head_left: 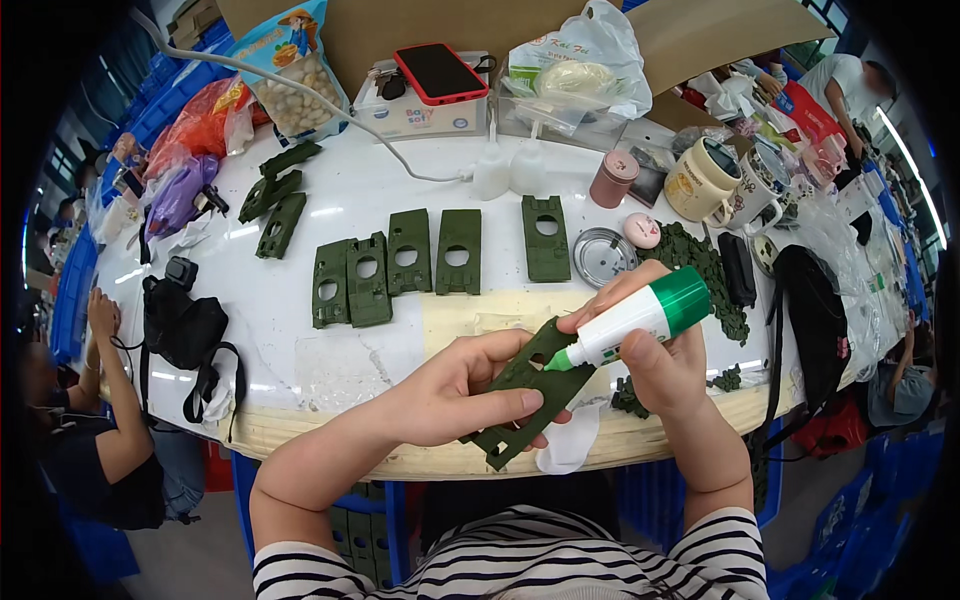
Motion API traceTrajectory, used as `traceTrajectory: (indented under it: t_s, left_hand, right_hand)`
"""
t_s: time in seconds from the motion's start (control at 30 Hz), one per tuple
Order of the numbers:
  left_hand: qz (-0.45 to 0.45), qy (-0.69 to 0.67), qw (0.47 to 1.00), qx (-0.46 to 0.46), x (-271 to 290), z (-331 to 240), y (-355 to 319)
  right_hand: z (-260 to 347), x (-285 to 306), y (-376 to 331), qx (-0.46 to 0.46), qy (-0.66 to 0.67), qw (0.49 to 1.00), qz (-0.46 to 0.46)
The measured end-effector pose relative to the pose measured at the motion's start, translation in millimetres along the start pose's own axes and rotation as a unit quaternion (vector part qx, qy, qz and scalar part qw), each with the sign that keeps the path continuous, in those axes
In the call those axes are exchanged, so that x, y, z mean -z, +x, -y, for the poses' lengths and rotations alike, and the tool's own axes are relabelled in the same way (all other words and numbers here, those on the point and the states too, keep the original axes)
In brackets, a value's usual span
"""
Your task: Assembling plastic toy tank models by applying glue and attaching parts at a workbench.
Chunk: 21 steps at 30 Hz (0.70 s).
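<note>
My left hand point(445, 395) grips a long dark green plastic toy hull part point(562, 392), tilted above the table's front edge. In my right hand point(668, 365) is a white glue bottle point(625, 333) with a green base, tipped nozzle-down. Its pale green tip meets the part near an opening, though whether they touch I cannot tell. Beyond my hands, several similar green parts stand in a row, among them one with a round hole point(458, 275) and another set apart point(546, 255). Small green pieces point(690, 260) lie heaped to the right.
A round metal tin point(603, 258), a pink jar point(614, 180) and a cream mug point(698, 185) stand right of the row. At the back, a red-cased phone point(442, 75) lies on a box. Black bags rest at both sides. Another person's arm point(115, 400) is at the left.
</note>
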<state>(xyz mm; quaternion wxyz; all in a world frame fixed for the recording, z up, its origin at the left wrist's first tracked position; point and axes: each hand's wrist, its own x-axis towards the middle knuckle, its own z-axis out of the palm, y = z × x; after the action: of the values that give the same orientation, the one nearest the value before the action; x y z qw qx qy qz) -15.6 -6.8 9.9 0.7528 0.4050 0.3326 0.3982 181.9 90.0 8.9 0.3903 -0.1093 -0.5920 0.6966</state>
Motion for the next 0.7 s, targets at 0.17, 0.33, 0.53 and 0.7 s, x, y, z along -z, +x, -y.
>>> traceTrajectory:
  t_s: [0.17,0.33,0.53,0.7]
  left_hand:
    - [0.003,0.031,1.0,-0.003,6.3,7.5,3.2]
    - [0.021,0.038,0.999,-0.006,8.5,8.7,4.6]
    - [0.015,0.034,0.999,-0.001,8.9,8.8,3.9]
    - [0.013,0.03,0.999,-0.004,7.4,8.7,3.2]
  right_hand:
    - [-3.8,2.2,1.6,0.056,-0.104,0.993,0.018]
    - [-4.0,0.4,2.5,0.038,-0.093,0.995,0.01]
    - [-3.7,-1.2,2.0,0.025,-0.104,0.994,0.007]
    - [-4.5,-1.1,2.0,0.034,-0.105,0.994,0.011]
